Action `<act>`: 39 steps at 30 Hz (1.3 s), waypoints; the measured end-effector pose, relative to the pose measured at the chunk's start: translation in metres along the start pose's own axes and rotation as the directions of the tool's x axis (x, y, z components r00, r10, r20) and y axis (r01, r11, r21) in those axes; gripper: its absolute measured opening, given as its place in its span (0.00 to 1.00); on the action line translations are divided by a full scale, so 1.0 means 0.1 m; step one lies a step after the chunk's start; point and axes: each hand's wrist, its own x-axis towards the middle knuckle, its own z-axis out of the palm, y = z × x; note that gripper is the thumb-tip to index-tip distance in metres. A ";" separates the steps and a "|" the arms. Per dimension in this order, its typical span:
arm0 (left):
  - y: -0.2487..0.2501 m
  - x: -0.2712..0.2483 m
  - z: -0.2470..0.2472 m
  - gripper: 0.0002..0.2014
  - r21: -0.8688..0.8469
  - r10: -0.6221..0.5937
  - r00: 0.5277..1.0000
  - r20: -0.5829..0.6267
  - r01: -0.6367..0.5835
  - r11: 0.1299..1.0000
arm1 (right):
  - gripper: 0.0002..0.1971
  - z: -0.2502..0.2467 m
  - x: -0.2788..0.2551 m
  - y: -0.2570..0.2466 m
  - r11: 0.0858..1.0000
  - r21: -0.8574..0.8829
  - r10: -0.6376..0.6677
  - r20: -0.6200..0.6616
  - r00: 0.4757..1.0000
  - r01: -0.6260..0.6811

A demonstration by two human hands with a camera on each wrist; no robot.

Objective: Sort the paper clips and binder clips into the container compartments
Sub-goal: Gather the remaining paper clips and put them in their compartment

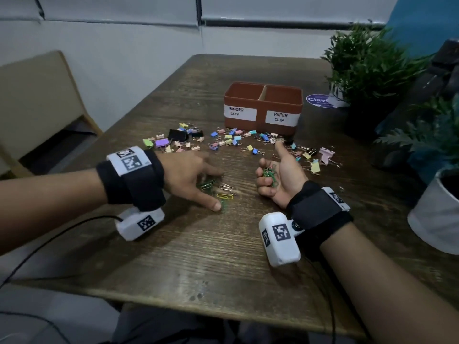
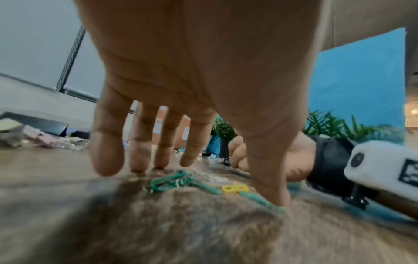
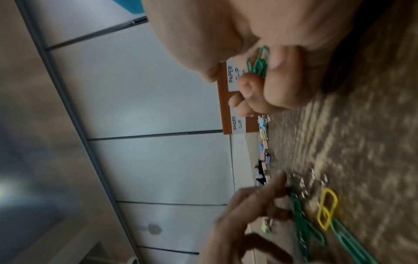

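Nearest on the worktop (image 1: 223, 256), the left hand (image 1: 188, 177) is spread palm-down over a small scatter of paper clips (image 1: 224, 192): green ones under the fingers, a few bare steel ones, and a yellow paper clip (image 1: 224, 196) by the thumb. Its grip is released, fingers straight with the tips at or near the wood and the thumb tip down on a green clip; nothing is pinched. Just beside it the right hand (image 1: 278, 177) lies palm-up, its grip cupped round a bunch of green paper clips (image 1: 270, 173), thumb pointing away.

These clips are likely light, thin wire, lying flat and slippery on the wood, and they tangle; sliding them together and pinching at a loop end, or sweeping them toward the cupped palm, looks easier than lifting them singly.

Farther off lie the binder clips (image 1: 223, 139), pastel and black, strewn across the worktop. They seem stiffer and bulkier, best taken by the body or wire handles.

Beyond them stands the brown container (image 1: 263, 120), two compartments labelled BINDER CLIP on the left, PAPER CLIP on the right; I cannot tell what is inside
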 end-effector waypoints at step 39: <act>0.15 0.43 -0.27 0.05 -0.050 0.275 0.910 -0.309 -0.305 0.951 | 0.28 0.03 -0.01 0.05 0.999 0.020 -0.032 -0.040 0.999 0.033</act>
